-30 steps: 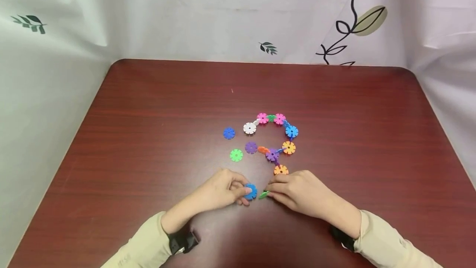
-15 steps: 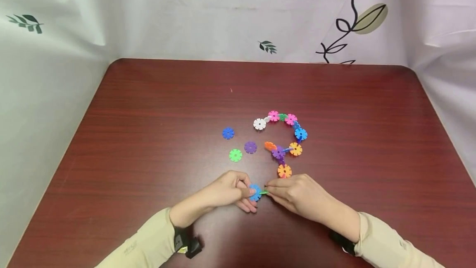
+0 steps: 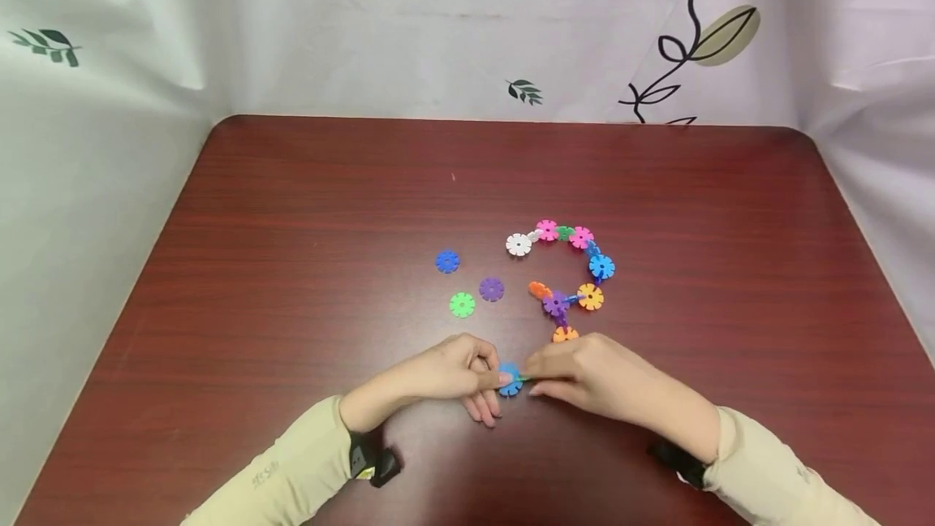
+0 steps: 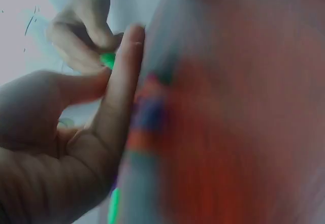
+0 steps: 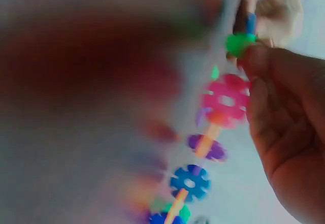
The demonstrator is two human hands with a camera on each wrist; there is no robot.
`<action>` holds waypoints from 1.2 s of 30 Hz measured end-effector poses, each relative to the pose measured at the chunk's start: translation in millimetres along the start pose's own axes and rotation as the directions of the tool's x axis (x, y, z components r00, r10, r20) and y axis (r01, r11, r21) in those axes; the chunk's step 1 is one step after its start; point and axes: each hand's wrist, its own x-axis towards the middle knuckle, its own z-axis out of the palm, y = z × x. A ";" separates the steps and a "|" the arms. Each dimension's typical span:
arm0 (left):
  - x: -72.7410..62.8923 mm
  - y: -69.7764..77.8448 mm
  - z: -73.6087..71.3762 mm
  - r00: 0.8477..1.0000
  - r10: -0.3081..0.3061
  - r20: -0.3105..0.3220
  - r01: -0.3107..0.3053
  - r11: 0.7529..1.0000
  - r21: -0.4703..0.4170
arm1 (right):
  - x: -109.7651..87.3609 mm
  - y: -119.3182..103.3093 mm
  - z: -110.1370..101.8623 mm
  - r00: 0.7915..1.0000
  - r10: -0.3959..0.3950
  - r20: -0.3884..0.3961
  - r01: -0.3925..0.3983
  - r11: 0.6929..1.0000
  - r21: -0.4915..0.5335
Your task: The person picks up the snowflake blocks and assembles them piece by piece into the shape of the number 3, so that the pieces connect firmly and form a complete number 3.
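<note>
Low in the middle of the head view, my left hand [image 3: 453, 372] pinches a light blue notched disc [image 3: 510, 388] between thumb and fingers. Facing it, my right hand [image 3: 595, 376] pinches a green notched disc [image 5: 236, 45], which meets the edge of the blue one; how deep they sit in each other is hidden. In the right wrist view a pink disc [image 5: 223, 101] shows beside the right fingers, at the near end of a chain of linked discs. That chain curves away past an orange disc [image 3: 565, 334] and a purple disc [image 3: 555, 303] to a white disc [image 3: 519, 245].
Three loose discs lie left of the chain: a dark blue disc [image 3: 448, 261], a purple one, and a light green disc [image 3: 462, 304]. The brown table [image 3: 329, 201] ends at a patterned white curtain [image 3: 438, 31]. Both wrist views are partly blurred.
My left hand has moved right, bringing the light blue disc against the green one. The linked chain has shifted right, away from the loose purple disc.
</note>
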 end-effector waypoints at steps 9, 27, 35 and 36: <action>-6.1 6.9 -15.2 0.993 0.103 -0.052 -0.058 0.835 0.548 | -23.1 18.7 -30.9 0.950 0.286 -0.125 -0.300 0.947 -0.113; 0.4 11.4 -3.6 0.974 0.225 0.036 -0.182 0.674 0.716 | -20.8 16.3 -22.0 0.920 0.230 0.317 -0.208 0.973 -0.104; -11.1 16.6 -54.6 0.805 0.450 -0.387 -0.011 0.664 0.748 | -28.4 15.2 -22.4 0.924 0.270 0.272 -0.232 0.959 -0.165; -10.0 16.8 -58.4 0.786 0.459 -0.415 0.019 0.652 0.758 | -30.1 14.2 -21.8 0.928 0.272 0.255 -0.232 0.957 -0.176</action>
